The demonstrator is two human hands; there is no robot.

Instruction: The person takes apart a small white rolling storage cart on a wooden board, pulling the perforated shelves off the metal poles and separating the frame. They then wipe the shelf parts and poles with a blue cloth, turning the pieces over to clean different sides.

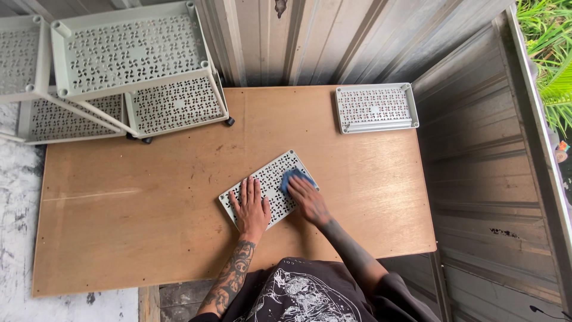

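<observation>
While your left hand (251,209) lies flat and open on the near end of the perforated tray panel (268,179), pinning it down, your right hand (308,200) presses a blue cloth (294,176) against the panel's far right corner, its grip closed over the cloth with the fingers curled onto it. The panel lies at the centre of the frame, turned at a slant on the tabletop (149,226), flat and touching the wood along its whole underside.

Judging from where the cloth sits, the wiping is somewhere in its course: the cloth covers only the upper right end of the panel, and the part under your left palm cannot have been reached with the hand where it is. Whether the rest is already clean is too fine to tell. A second tray (375,107) rests near the tabletop's upper right corner, well apart from your hands, and an assembled shelf rack (137,65) stands at the upper left, its lower tier and casters on the tabletop's far edge.

You have wide bare wood to the left of the panel and a fair strip to the right. The near edge lies just below your wrists, and the right edge drops off beside a corrugated metal wall (476,149).
</observation>
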